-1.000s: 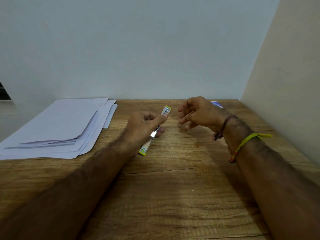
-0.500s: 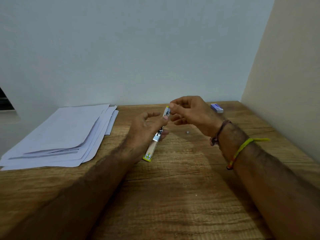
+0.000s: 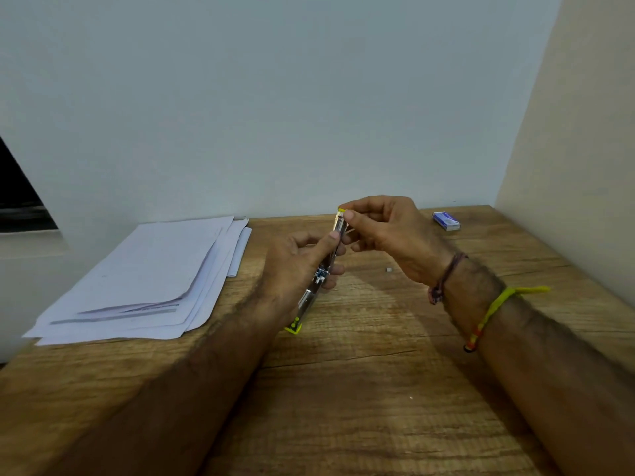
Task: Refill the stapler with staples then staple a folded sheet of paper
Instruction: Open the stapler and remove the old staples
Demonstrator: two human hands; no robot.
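A single head-worn view is given, aimed forward and down over the wooden surface (image 3: 378, 389) toward the corner walls; both forearms are seen close, reaching in from the bottom edge.

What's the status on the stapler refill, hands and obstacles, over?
Left hand grips the stapler mid-body. Right hand pinches its far yellow tip. Staple box sits closed far right; paper stack left. Nothing in the way.

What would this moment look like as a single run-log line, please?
left hand: grips stapler | right hand: pinches stapler's far end | staple box: back right on table | papers: untouched
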